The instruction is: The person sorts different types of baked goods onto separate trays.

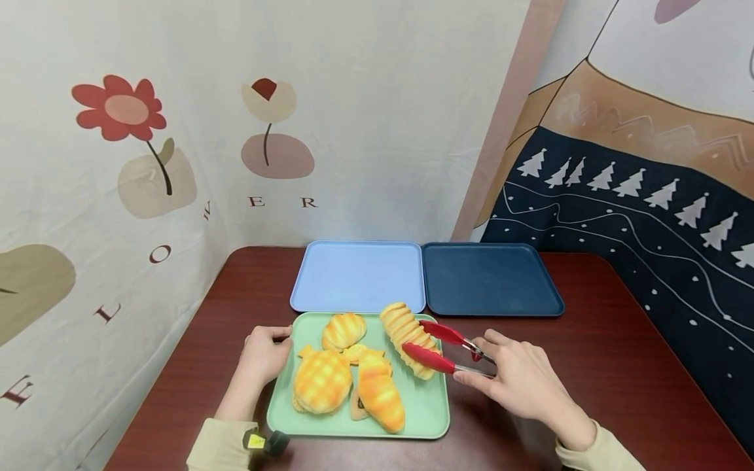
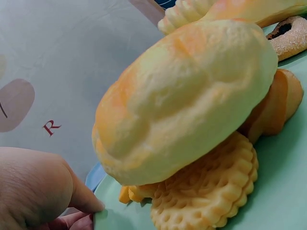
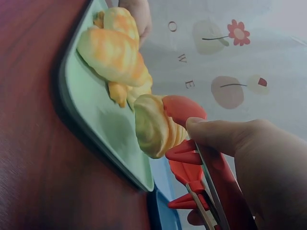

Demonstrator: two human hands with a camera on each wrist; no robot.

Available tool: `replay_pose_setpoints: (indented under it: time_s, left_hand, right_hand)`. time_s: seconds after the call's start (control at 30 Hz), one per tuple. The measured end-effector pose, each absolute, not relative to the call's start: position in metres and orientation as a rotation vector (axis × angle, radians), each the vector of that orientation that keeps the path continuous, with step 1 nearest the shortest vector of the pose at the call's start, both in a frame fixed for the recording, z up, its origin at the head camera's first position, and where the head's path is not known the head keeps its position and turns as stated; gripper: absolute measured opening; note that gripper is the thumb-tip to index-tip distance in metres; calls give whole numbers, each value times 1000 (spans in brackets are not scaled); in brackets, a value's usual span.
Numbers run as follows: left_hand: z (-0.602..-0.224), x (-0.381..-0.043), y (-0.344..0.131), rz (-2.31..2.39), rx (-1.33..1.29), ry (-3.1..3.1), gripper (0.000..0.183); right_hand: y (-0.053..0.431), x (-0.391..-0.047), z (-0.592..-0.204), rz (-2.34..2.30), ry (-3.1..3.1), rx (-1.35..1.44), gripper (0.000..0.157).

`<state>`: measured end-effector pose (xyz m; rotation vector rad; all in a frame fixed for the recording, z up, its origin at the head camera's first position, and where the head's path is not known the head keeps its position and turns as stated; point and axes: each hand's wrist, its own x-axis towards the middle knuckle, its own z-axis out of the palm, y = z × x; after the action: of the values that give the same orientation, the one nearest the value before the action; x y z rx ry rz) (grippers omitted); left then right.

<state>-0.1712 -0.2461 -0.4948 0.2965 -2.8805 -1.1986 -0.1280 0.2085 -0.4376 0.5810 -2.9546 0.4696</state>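
My left hand (image 1: 265,353) holds the left rim of a green tray (image 1: 421,412), thumb and fingers at its edge. In my right hand (image 1: 521,376) is a pair of tongs with red tips (image 1: 430,358). The tips lie on both sides of a ridged, pale-yellow toy bread roll (image 1: 400,327) at the tray's right side. The right wrist view shows the roll (image 3: 148,127) between the red tips. On the tray also lie a round checked bun (image 1: 323,381), a long golden bread (image 1: 379,392) and a smaller striped bun (image 1: 343,331). A scalloped biscuit (image 2: 206,187) is partly hidden under the round bun.
Behind the green tray, a light blue tray (image 1: 359,276) and a dark blue tray (image 1: 491,279) stand side by side on the dark red-brown table (image 1: 194,392). A printed curtain (image 1: 377,131) hangs at the table's back. A black strap device sits on my left sleeve.
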Motion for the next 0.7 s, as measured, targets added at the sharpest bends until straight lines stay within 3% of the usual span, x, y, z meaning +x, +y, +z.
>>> replay_pose_setpoints:
  time_s: [0.7]
  left_hand:
    - [-490,-169,-244,-1196,323,-2913,36]
  right_hand:
    - [214,-167,-423,454,-2825,700,69]
